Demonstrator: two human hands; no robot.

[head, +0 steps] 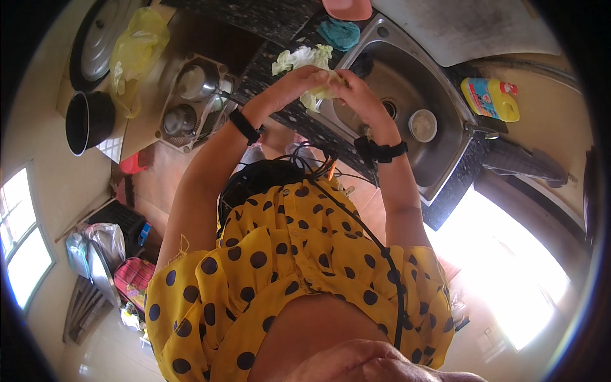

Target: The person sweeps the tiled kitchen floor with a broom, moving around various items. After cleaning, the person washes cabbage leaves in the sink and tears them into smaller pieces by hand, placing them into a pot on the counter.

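Observation:
Both of my hands meet over the front edge of a dark speckled counter, beside the sink. My left hand (310,77) and my right hand (351,88) are closed on pale green leaves (312,101), which look like cabbage or lettuce; part of them hangs below my fingers. Just beyond my left hand, a pile of similar leaves (303,58) lies on the counter. A teal cloth (339,34) rests behind the pile, near the sink's corner. The fingertips are partly hidden by the leaves and by each other.
The steel sink (441,79) holds a white bowl (423,125). Beyond it are a yellow bottle (491,99) and a faucet (481,130). A pink container (347,8) sits at the top. On the left are a dish rack (191,102), a dark pot (89,122) and a yellow plastic bag (138,52).

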